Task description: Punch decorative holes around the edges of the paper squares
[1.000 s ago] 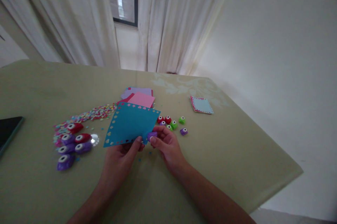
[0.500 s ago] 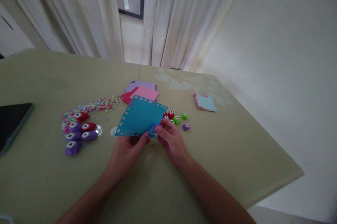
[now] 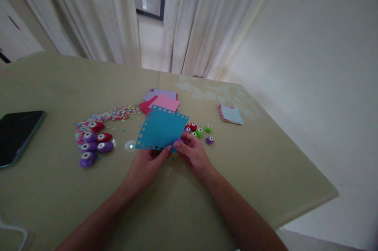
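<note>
A square of blue paper, with small shapes punched along its edges, is held up above the table. My left hand pinches its lower edge, thumb in front and fingers behind. My right hand closes round a small purple paper punch at the paper's lower right corner. Fingers hide most of that punch. Just beyond the right hand lie several small punches in red, green and purple. Larger purple and red paper punches stand in a group to the left.
Coloured confetti is strewn behind the larger punches. Pink, red and purple paper sheets lie beyond the blue one. A stack of punched paper squares sits at right. At left are a dark tablet and a white cable.
The view has shifted slightly, bringing more of the tablet and cable in. Both hands keep hold of the blue paper and the small punch at its corner, with only slight movement.
</note>
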`<state>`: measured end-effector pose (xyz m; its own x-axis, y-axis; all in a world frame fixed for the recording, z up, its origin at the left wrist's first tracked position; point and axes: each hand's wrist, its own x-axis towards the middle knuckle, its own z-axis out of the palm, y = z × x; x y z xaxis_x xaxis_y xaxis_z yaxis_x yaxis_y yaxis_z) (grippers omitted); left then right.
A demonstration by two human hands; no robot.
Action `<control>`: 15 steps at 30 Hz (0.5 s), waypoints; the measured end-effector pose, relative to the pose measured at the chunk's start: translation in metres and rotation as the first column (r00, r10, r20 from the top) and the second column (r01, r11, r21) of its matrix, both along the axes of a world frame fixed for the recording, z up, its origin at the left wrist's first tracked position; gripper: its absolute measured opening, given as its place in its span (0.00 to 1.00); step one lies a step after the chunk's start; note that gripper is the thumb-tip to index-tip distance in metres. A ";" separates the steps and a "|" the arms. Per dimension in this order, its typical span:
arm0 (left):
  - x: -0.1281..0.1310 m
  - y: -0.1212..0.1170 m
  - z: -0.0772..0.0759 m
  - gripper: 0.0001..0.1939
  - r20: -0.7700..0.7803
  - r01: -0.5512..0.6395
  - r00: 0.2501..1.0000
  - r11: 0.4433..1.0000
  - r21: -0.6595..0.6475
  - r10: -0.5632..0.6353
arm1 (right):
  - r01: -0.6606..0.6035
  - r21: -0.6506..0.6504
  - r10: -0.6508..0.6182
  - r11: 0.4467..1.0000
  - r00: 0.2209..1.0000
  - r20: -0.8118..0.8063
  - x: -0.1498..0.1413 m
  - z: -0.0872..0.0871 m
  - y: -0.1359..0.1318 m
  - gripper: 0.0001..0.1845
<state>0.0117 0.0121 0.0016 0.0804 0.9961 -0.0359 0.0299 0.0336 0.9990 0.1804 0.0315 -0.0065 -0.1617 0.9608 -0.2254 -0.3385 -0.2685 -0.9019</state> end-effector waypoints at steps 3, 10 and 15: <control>-0.004 0.002 -0.006 0.19 -0.084 0.028 0.996 1.000 -0.009 -0.028 | -0.042 0.008 0.042 0.999 0.999 0.028 0.002 -0.001 0.001 0.27; -0.014 0.006 -0.006 0.20 -0.208 0.119 0.970 0.992 -0.041 -0.125 | -0.127 -0.008 0.127 0.992 0.985 0.115 0.009 -0.001 0.003 0.26; -0.017 0.005 -0.009 0.22 -0.239 0.179 0.954 0.983 -0.039 -0.183 | -0.147 -0.007 0.146 0.989 0.974 0.174 0.008 0.000 0.001 0.28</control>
<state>-0.0054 0.0172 -0.0075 0.2465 0.9647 -0.0928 0.2763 0.0218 0.9608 0.1882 0.0327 -0.0060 -0.2597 0.9310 -0.2565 -0.1340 -0.2977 -0.9452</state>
